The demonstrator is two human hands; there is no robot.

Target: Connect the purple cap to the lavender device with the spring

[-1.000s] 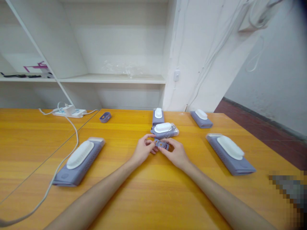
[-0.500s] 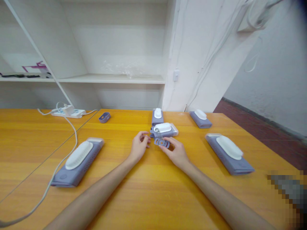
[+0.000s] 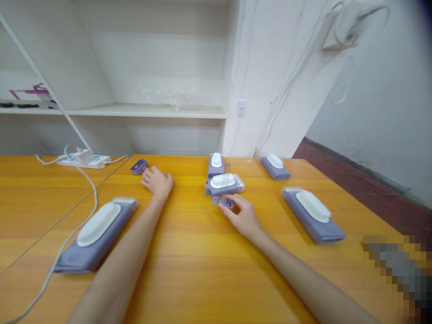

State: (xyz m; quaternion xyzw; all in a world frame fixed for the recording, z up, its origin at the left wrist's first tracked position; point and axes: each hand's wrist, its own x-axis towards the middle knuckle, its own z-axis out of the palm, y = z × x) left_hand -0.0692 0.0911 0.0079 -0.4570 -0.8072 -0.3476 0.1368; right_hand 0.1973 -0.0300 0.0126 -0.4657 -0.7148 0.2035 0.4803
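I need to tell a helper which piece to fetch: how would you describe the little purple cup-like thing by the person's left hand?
On the orange wooden table, look toward its far edge, right of the white power strip. The small purple oval dish lies at the left hand fingertips, the only purple piece without a white brush top.

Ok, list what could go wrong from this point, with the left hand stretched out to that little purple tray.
The left hand reaches the small purple tray, which lies near the white cable; a careless pull might snag it. The right hand pinches the thin purple piece alone, so it may slip or flex. That piece sits close against the purple device, which a nudge could shift.
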